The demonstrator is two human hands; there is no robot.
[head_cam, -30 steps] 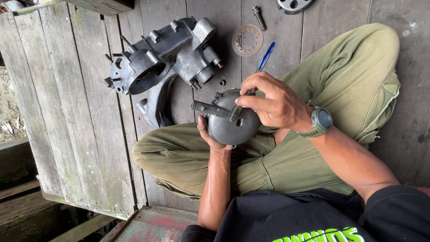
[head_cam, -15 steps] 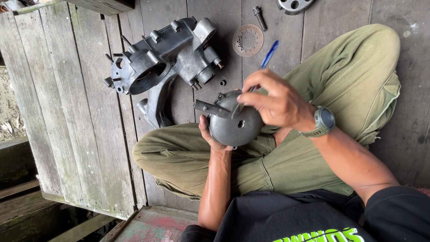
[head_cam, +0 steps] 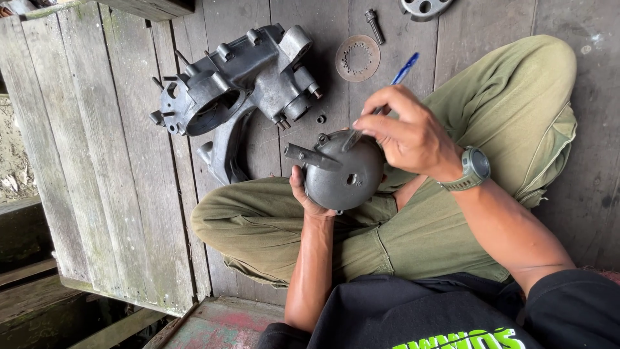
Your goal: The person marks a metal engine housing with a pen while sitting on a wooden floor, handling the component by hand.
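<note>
Grey cast metal is sitting in my left hand point(head_cam: 309, 197): a rounded engine cover point(head_cam: 342, 169) with a short stub sticking out to one side. I am cupping it from underneath, fingers curled around its lower edge, so the domed face is turned up toward me and stays steady above my lap. I am sitting cross-legged on the plank floor point(head_cam: 97, 161), and my green trousers point(head_cam: 491, 129) are lying just beneath the cover.

My right hand point(head_cam: 413, 132) is coming over the top of the cover, its grip pinched on a thin blue-handled tool point(head_cam: 395, 81). The blue end is pointing up and away from me, while the working end is angled down onto the cover's upper rim; I cannot tell exactly what the tip is touching, since my fingers are hiding it. Holding it like a pen is giving me fine control at that spot.

Just beyond my knee, a large dark engine casing point(head_cam: 236, 90) is lying on the boards, near enough to reach. A thin toothed disc point(head_cam: 358, 57) and a bolt point(head_cam: 374, 26) are lying apart from it, further out, and a small nut point(head_cam: 321, 119) is resting close by the casing.
</note>
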